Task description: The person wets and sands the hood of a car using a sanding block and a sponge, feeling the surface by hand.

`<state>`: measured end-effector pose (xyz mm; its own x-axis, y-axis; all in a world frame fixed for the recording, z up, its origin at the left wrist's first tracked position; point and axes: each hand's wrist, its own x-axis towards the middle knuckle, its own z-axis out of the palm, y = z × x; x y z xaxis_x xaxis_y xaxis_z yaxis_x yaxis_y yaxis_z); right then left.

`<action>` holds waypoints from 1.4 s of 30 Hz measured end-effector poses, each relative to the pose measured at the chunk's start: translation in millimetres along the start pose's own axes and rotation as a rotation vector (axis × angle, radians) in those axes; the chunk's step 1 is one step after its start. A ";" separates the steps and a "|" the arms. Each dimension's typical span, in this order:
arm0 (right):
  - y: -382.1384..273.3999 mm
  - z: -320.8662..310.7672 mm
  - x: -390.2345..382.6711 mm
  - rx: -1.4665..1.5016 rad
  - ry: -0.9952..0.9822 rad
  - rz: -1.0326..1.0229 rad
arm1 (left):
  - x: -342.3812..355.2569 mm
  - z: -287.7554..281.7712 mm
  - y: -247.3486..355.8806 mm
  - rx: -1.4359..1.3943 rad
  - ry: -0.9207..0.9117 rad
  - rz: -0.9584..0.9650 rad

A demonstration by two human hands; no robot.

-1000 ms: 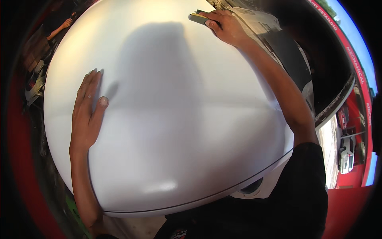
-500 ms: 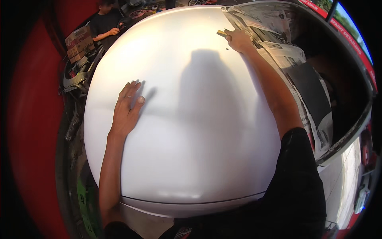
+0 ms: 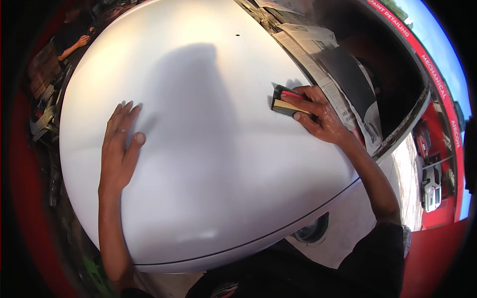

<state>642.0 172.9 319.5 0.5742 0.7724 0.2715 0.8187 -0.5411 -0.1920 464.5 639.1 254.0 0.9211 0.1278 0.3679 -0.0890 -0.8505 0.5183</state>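
White hood (image 3: 194, 159) fills the middle of the frame. Right of centre, the block (image 3: 284, 105) rests on it, pinched between the right hand's (image 3: 324, 119) thumb and fingers; it lies up-left of that wrist, long axis slanting down to the right. Well apart, at left, the left hand (image 3: 119, 148) is palm down, thumb spread from the fingers. Newspaper (image 3: 310, 38) lines the upper right. Lower right, a dark round thing (image 3: 313, 231) may be a container; contents unclear.
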 end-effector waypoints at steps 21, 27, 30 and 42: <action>117.1 66.0 249.3 -0.398 0.222 0.163 | -6.5 -10.1 2.9 0.081 0.112 0.061; 0.8 3.0 15.5 -0.199 0.179 -0.008 | -2.6 -7.4 0.2 -0.011 0.091 0.072; -14.1 -14.1 -18.6 -0.127 0.082 0.020 | -0.4 -2.8 -1.8 -0.070 0.042 0.074; 125.4 31.8 349.6 -0.135 0.136 0.359 | -5.9 -25.9 3.9 -0.093 0.083 0.038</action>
<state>945.4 385.6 360.3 0.8111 0.4805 0.3335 0.5538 -0.8143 -0.1739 448.9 648.2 273.9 0.8819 0.1416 0.4496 -0.1616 -0.8052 0.5706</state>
